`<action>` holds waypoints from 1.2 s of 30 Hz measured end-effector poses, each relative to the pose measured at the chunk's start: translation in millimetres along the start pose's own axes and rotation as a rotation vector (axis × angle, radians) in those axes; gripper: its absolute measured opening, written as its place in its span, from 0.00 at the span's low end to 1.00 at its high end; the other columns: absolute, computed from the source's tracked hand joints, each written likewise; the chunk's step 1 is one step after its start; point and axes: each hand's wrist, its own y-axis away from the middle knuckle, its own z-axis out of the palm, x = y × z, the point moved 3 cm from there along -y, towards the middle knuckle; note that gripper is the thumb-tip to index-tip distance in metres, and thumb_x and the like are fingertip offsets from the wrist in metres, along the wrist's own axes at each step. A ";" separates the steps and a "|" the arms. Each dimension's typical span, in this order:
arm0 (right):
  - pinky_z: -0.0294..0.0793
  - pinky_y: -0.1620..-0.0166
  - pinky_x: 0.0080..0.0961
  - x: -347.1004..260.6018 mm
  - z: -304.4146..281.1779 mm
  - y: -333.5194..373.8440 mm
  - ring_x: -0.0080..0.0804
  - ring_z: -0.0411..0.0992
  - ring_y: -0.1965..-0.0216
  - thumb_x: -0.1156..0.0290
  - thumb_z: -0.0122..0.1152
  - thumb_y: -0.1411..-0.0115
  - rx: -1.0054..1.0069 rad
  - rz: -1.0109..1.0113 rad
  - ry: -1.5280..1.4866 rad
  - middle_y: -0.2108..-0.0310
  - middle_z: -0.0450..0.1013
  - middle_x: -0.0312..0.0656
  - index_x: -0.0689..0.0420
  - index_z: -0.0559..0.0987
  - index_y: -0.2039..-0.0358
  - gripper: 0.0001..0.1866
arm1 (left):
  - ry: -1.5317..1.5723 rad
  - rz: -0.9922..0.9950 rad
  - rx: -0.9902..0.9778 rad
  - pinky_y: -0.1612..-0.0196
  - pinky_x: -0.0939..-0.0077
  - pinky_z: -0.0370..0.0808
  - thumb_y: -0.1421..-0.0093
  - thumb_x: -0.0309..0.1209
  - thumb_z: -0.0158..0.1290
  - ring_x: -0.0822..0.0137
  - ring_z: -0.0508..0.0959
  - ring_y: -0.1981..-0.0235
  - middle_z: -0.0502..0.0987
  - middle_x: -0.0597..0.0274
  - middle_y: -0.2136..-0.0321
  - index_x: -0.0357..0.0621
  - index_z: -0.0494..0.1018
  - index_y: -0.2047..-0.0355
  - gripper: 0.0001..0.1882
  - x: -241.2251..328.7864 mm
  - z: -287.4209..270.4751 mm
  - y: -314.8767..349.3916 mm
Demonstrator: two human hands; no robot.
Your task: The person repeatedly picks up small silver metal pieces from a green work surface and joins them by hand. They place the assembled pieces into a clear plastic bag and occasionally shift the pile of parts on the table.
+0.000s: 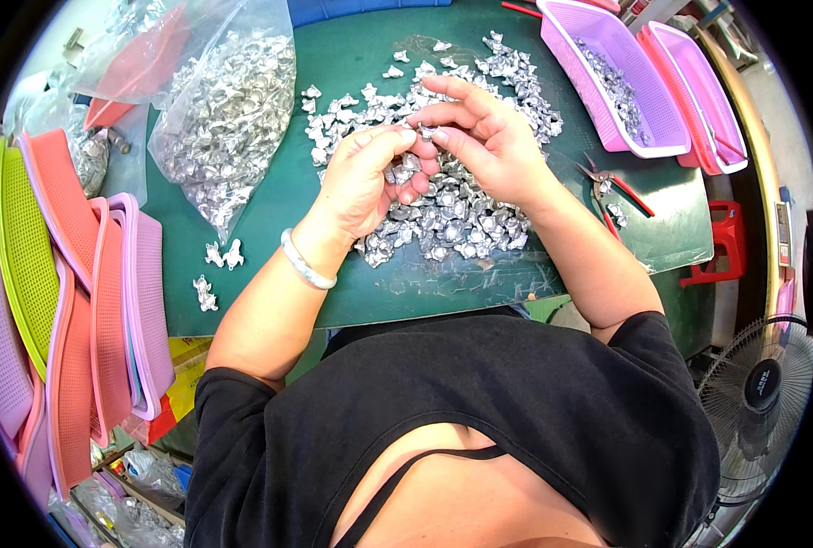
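Black short-sleeved top point(480, 393) and a pale, rounded bangle point(302, 268)

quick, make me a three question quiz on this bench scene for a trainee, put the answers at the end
1. True or false: the red-handled metal pliers lie to the right of the heap of small silver metal parts.

2. Multiple choice: what holds more silver parts at the upper left of the flat green tabletop?
A) a brown wicker basket
B) a clear plastic bag
C) a round glass jar

3. Short answer: does the left hand or the right hand cradle parts in its curled fingers?

Key:
1. True.
2. B.
3. The left hand.
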 end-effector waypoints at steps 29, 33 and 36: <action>0.72 0.58 0.35 -199.7 12.9 46.5 0.34 0.67 0.83 0.83 0.42 0.50 -0.726 -0.518 -1.077 0.86 0.64 0.44 0.59 0.68 0.88 0.13 | -0.101 0.040 0.067 0.80 0.87 0.66 0.44 0.30 0.48 0.75 0.72 0.80 0.74 0.62 0.77 0.41 0.71 0.73 0.06 0.4 2.1 0.8; 0.72 0.55 0.31 -204.6 24.5 65.3 0.30 0.65 0.85 0.85 0.38 0.51 -0.631 -0.756 -0.977 0.88 0.62 0.39 0.56 0.65 0.91 0.16 | -0.110 0.051 0.056 0.80 0.86 0.67 0.44 0.30 0.49 0.75 0.72 0.80 0.74 0.62 0.77 0.41 0.71 0.74 0.06 -0.7 3.5 0.5; 0.72 0.57 0.33 -208.1 19.2 75.6 0.32 0.66 0.84 0.85 0.40 0.51 -0.685 -0.740 -0.947 0.87 0.63 0.43 0.59 0.67 0.90 0.14 | -0.121 0.066 0.039 0.79 0.85 0.67 0.44 0.29 0.48 0.75 0.72 0.78 0.74 0.61 0.76 0.42 0.70 0.74 0.05 -1.6 1.3 -0.2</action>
